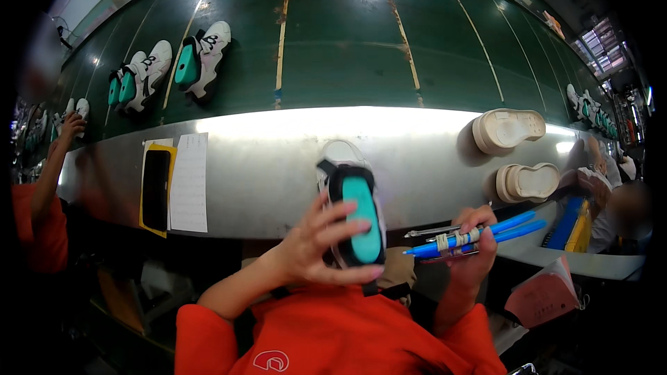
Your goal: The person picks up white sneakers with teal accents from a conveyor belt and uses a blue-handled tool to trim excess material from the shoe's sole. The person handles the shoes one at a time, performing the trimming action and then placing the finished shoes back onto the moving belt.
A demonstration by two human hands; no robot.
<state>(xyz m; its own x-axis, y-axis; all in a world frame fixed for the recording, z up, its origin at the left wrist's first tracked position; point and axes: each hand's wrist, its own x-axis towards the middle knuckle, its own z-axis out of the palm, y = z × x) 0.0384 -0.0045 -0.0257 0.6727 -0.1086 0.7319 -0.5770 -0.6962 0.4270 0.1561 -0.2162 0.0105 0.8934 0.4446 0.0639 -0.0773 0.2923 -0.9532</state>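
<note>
My left hand is wrapped around the heel end of a white and black shoe upper. A turquoise shoe last fills it, facing up, and the toe points away from me over the steel ledge. The upper is slightly blurred. In my right hand, to the right of the shoe and apart from it, is a bundle of pens. Several are blue, others are slim and dark or silver, and a pale band is wound around them. Their tips point left toward the shoe.
A steel ledge borders a green conveyor belt. More shoes on turquoise lasts lie on the belt at left. A black phone and paper sheet lie left; two cream moulds stand right. Other people work on both sides.
</note>
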